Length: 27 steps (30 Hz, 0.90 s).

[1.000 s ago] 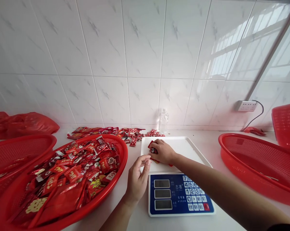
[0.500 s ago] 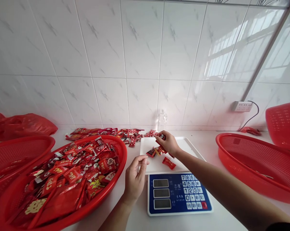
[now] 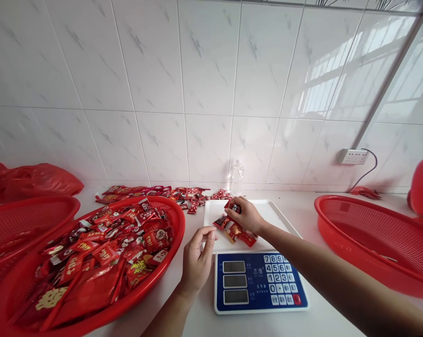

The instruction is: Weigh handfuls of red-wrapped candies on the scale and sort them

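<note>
Watching through the head view, I am pinching a dark red packet [image 3: 235,208] between the thumb and fingers of my right hand [image 3: 247,214], over the far left part of the white tray [image 3: 276,220] on the scale [image 3: 255,302]. Just below that grip, several loose packets [image 3: 234,230] are lying close together on the tray, red and dark red, with a yellowish piece among them. I am holding my left hand [image 3: 198,257] beside the tray's near left corner, its fingers curling and its thumb coming up close to the index finger; I cannot tell whether they are touching or holding anything. The scale's blue panel is facing me, with three displays on the left and white keys on the right. To my left, a big red basket [image 3: 180,234] is holding a heap of wrapped packets [image 3: 106,252], and another red basket [image 3: 57,201] is standing farther left, with a red plastic bag [image 3: 39,181] lying behind it. More red packets [image 3: 141,191] are lying in a strip along the tiled wall [image 3: 207,84], and a clear bottle [image 3: 237,179] is standing behind the tray. On my right, a red mesh basket [image 3: 341,213] is sitting near the scale, and a socket block [image 3: 354,157] with a dark cable [image 3: 371,169] is showing on the wall behind it.
</note>
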### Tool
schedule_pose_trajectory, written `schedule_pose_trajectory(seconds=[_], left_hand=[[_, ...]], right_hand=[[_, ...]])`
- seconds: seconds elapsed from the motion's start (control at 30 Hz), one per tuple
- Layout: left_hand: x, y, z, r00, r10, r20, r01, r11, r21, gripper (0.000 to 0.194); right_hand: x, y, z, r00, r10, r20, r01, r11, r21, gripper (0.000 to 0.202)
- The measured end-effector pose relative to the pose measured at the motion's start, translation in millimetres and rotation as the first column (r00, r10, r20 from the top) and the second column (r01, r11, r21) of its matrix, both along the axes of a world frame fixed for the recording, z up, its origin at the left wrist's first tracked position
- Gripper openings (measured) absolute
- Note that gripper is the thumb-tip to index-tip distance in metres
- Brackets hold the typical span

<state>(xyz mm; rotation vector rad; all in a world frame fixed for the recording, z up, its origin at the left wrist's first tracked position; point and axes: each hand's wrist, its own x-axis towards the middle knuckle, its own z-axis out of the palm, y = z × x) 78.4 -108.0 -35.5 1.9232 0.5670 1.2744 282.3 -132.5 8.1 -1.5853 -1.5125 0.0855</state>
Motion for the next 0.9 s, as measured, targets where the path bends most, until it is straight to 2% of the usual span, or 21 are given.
schedule_pose_trajectory(seconds=[0.13,0.27,0.5,0.67,0.9], left_hand=[[0.3,0.4,1.0,1.0,0.003,0.012,-0.003,1.0,-0.004,0.02],[0.6,-0.5,1.6,1.0,-0.001,0.002,0.001,1.0,-0.009,0.021],[0.7,-3.0,2.4,1.0,-0.004,-0.001,0.004,1.0,-0.021,0.019],[1.2,-2.7,2.7,1.0,-0.007,0.013,0.008,1.0,-0.017,0.019],[0.4,-3.9,5.0,1.0,-0.014,0.014,0.015,0.999,-0.036,0.02]], right_hand=[[-7.9,-4.8,0.2,0.993,0.103,0.061,-0.098,0.992,-0.081,0.012],[-3.2,-14.3,1.4,0.976,0.177,0.129,-0.149,0.968,-0.204,0.021],[8.0,-35.0,-1.6,0.932,0.289,0.218,-0.178,0.89,-0.42,0.073],[0.0,-38.5,-3.0,0.914,0.32,0.25,-0.173,0.864,-0.472,0.084],[-13.8,-21.1,-8.1,0.877,0.354,0.326,-0.179,0.869,-0.462,0.084]])
